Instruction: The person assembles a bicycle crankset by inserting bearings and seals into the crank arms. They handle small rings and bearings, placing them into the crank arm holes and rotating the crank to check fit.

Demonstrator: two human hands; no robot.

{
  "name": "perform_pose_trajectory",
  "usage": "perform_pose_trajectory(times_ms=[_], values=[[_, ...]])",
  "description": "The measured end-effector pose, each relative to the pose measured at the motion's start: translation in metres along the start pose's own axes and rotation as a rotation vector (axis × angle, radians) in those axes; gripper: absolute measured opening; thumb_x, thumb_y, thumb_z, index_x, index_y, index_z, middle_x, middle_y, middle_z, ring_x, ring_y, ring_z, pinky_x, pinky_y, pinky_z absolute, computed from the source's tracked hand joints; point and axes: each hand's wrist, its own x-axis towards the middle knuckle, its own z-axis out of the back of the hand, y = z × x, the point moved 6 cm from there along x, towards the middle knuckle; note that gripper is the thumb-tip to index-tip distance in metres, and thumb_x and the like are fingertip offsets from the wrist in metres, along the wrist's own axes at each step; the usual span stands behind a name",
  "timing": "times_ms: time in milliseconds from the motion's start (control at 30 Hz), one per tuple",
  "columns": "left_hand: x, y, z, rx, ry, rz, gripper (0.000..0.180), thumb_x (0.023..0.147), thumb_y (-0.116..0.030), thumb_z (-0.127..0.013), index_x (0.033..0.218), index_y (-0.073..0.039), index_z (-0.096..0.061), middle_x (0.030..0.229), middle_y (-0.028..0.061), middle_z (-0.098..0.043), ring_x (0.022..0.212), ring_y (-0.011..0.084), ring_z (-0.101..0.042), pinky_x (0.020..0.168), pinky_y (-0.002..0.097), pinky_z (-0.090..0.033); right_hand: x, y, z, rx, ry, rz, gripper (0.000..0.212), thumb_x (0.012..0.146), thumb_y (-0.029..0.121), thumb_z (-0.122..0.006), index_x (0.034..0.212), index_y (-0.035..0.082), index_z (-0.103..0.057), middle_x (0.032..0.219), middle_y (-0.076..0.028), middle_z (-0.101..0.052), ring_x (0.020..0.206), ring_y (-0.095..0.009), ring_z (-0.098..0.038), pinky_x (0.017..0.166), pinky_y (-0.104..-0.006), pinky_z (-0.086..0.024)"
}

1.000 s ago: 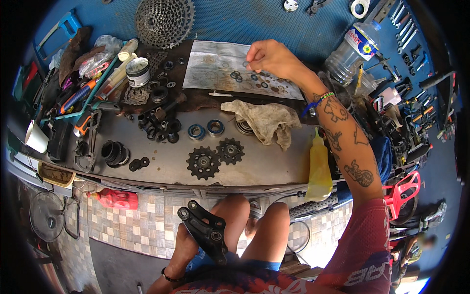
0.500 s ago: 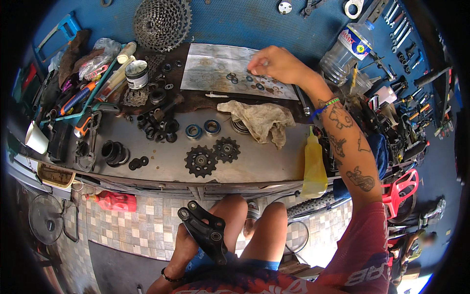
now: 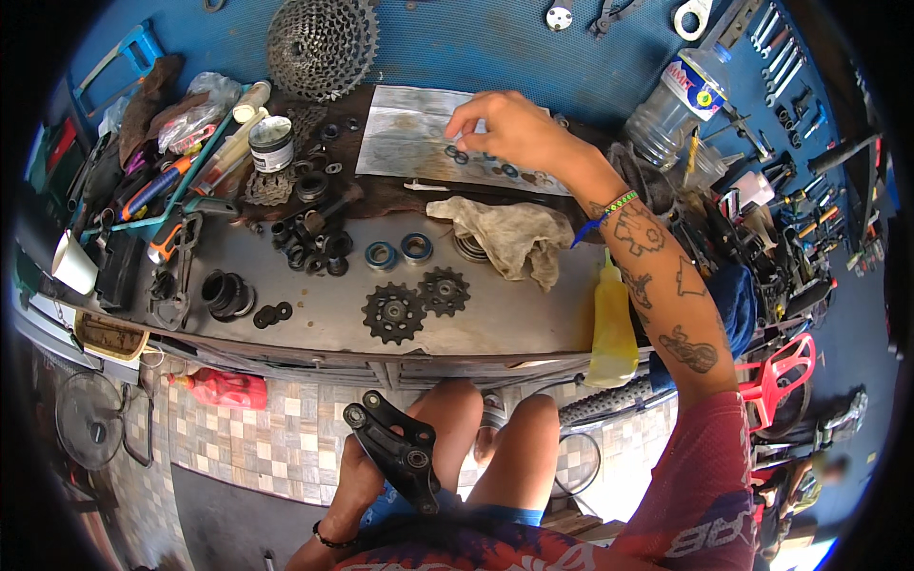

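Observation:
My left hand (image 3: 357, 481) is closed round a black bike suspension rocker link (image 3: 405, 457), held above my thigh below the bench edge. My right hand (image 3: 509, 133) reaches over a stained paper sheet (image 3: 395, 143) at the back of the bench, its fingers bent down in a pinch. What its fingertips hold, if anything, is too small to make out. Small dark rings (image 3: 457, 154) and washers lie on the sheet beneath that hand, which partly hides them. Nearer me lie two blue-sealed bearings (image 3: 416, 247) and two black toothed pulley wheels (image 3: 394, 313).
A crumpled rag (image 3: 509, 238) lies right of the bearings. A yellow squeeze bottle (image 3: 611, 324) stands at the bench's front edge, below my right forearm. Black sleeves and a grease tub (image 3: 272, 147) stand left. A large clear bottle (image 3: 676, 105) stands back right; a cassette (image 3: 322, 48) hangs behind.
My right hand has moved left across the paper sheet, its fingers now bent further down. The left hand keeps the rocker link in about the same place.

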Motion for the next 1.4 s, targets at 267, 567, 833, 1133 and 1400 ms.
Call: perform_pose_trajectory(times_ms=[267,567,833,1133,1400], values=[[-0.002,0.001,0.001,-0.001,-0.005,0.066,0.034,0.101,-0.025,-0.078,0.12,-0.001,-0.063,0.102,0.004,-0.074,0.089,0.0121,-0.07,0.077,0.0283,-0.056,0.013,0.001,-0.015,0.006,0.136,0.025,0.017,0.089,0.017,-0.081,0.102,0.007,-0.078,0.104,-0.01,-0.075,0.095,-0.026,-0.072,0.084,-0.0417,-0.056],[-0.003,0.0,0.003,-0.005,-0.021,0.034,0.04,0.101,-0.025,-0.078,0.125,-0.001,-0.059,0.105,0.0056,-0.073,0.092,0.0134,-0.07,0.079,0.0294,-0.057,0.027,-0.015,-0.015,0.159,0.135,-0.107,0.019,0.089,0.021,-0.079,0.103,0.008,-0.076,0.102,-0.009,-0.078,0.095,-0.026,-0.074,0.085,-0.0391,-0.057],[-0.004,-0.001,0.004,0.021,-0.014,0.045,0.039,0.101,-0.027,-0.078,0.123,0.0,-0.06,0.103,0.0049,-0.073,0.091,0.0131,-0.07,0.079,0.0293,-0.057,0.008,-0.025,0.01,0.306,0.013,-0.191,0.014,0.094,0.018,-0.075,0.105,0.009,-0.072,0.092,-0.002,-0.073,0.07,-0.011,-0.06,0.06,-0.03,-0.047],[-0.004,-0.006,-0.006,-0.024,0.05,-0.016,0.037,0.102,-0.028,-0.078,0.119,0.0,-0.062,0.101,0.0038,-0.073,0.088,0.0115,-0.068,0.076,0.0286,-0.056,-0.037,-0.048,0.018,0.221,0.376,-0.402,0.018,0.088,0.018,-0.081,0.101,0.006,-0.078,0.087,0.0,-0.076,0.061,-0.007,-0.053,0.048,-0.0255,-0.04],[-0.008,-0.006,-0.005,-0.038,0.018,-0.03,0.033,0.102,-0.026,-0.078,0.118,-0.001,-0.063,0.1,0.0031,-0.073,0.088,0.0112,-0.069,0.076,0.0284,-0.055,-0.02,-0.042,0.001,0.191,0.12,-0.275,0.025,0.085,0.019,-0.084,0.103,0.001,-0.079,0.096,-0.011,-0.08,0.095,-0.025,-0.076,0.088,-0.0372,-0.057]])
